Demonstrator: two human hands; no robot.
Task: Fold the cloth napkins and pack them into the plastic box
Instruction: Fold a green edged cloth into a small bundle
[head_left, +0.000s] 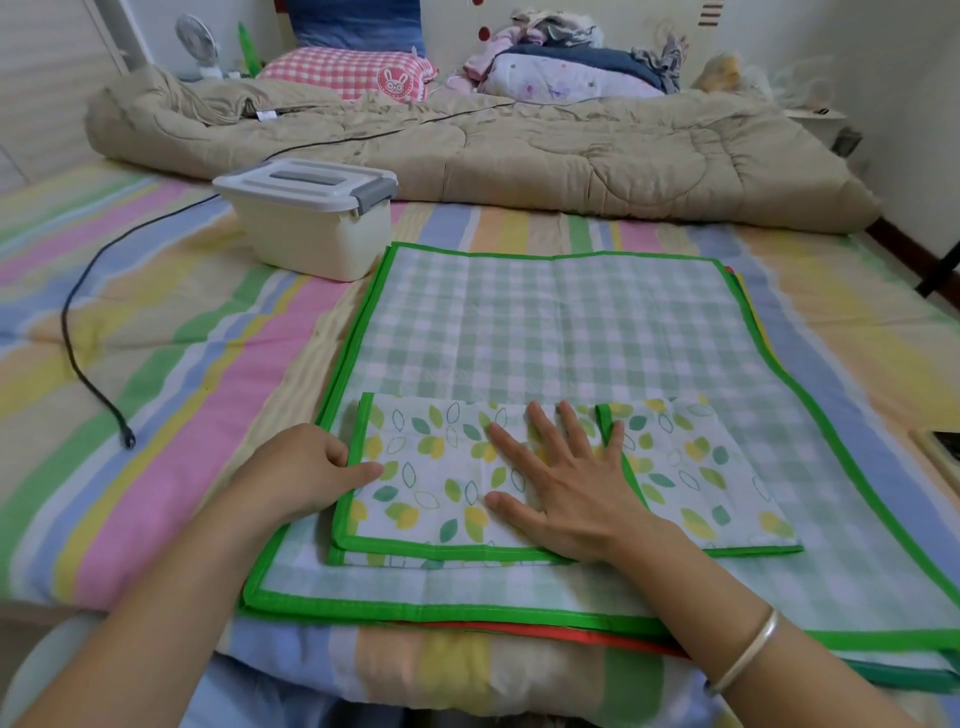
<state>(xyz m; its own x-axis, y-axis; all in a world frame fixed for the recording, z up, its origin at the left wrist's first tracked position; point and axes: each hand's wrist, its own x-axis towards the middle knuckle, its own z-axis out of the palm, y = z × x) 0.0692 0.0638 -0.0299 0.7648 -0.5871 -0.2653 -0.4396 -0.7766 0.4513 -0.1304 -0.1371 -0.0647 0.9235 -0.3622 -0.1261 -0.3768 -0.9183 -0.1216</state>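
The person's right hand (566, 488) lay flat with its fingers spread, pressing down on the middle of the leaf-print napkin (441, 483). The napkin was folded into a long band with a green border. To the left of that palm, the left hand (306, 475) pinched the band's left edge, thumb on top and fingers curled at the hem. To the right of the flat hand, a second folded layer of the same print stuck out. A silver bracelet (748, 654) sat on the right wrist.

Under both hands the checked napkin (545, 322) lay spread open on a stack, and a red edge (571, 631) showed below it near the right forearm. Beyond the left hand, well apart from it, the plastic box (311, 234) stood on the striped sheet (156, 338) with its lid (306, 182) on. A black cable (78, 332) trailed further left, and a beige quilt (519, 150) lay bunched behind the box.
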